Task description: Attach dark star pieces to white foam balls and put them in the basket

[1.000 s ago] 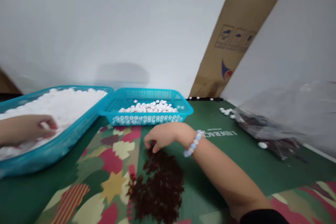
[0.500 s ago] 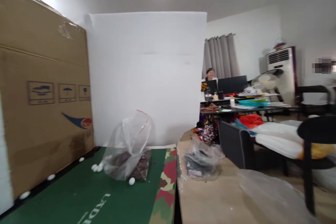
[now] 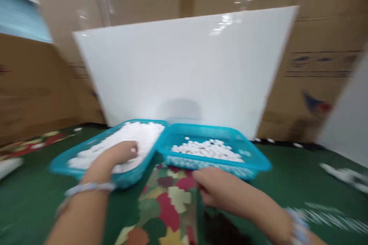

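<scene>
Over the left blue plastic basket, which is heaped with small white pieces, is my left hand. Its fingers are curled closed, with a pale spot at the fingertips that is too blurred to name. The right blue plastic basket holds a thinner layer of small white balls. My right hand is just in front of that basket's near side, fingers bent inward. Whatever it may hold is hidden. Both wrists wear pale bands.
A camouflage-patterned strip runs between my arms on the green table surface. A white panel stands behind the baskets, with cardboard boxes around it. A dark brown patch lies below my right forearm, and white bits are scattered about.
The view has swung from the room, clear bag and side table to the two blue baskets. Both my hands, out of view before, are now in sight.
</scene>
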Demonstrator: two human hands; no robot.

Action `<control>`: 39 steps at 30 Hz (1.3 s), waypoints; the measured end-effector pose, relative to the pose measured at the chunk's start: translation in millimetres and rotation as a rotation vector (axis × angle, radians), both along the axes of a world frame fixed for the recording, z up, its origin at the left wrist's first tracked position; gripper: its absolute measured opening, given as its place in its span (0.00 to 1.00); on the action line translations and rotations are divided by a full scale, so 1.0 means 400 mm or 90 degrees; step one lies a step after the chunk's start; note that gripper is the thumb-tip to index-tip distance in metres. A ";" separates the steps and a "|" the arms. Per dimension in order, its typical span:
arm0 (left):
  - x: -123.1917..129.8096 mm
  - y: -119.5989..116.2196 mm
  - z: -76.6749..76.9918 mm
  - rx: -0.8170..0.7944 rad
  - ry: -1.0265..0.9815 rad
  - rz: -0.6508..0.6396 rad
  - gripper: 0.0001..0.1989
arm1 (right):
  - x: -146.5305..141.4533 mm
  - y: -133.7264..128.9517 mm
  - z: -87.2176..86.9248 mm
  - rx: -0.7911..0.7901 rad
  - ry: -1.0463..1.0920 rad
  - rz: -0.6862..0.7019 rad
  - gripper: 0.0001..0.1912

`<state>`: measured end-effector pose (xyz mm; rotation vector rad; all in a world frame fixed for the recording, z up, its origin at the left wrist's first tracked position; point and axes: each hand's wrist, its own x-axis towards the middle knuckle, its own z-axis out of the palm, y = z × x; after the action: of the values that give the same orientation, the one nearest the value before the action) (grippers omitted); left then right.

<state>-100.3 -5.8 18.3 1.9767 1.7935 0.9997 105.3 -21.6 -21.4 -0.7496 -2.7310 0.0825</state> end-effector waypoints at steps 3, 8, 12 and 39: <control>-0.052 -0.045 -0.002 -0.191 0.156 0.145 0.10 | -0.013 0.003 -0.013 0.028 -0.012 -0.053 0.08; -0.040 -0.022 0.001 -0.311 0.287 0.151 0.09 | -0.011 -0.008 0.003 -0.045 -0.105 -0.144 0.09; -0.048 -0.008 0.000 -0.310 0.312 0.122 0.08 | -0.004 0.013 -0.004 -0.089 -0.092 -0.183 0.08; 0.124 -0.063 0.068 -0.083 -0.012 -0.295 0.05 | 0.060 -0.019 0.100 -0.185 0.213 0.001 0.04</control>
<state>-50.6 -31.0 45.6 2.1464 1.2610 0.7258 129.5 -29.3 18.5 -0.7329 -2.4251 0.5618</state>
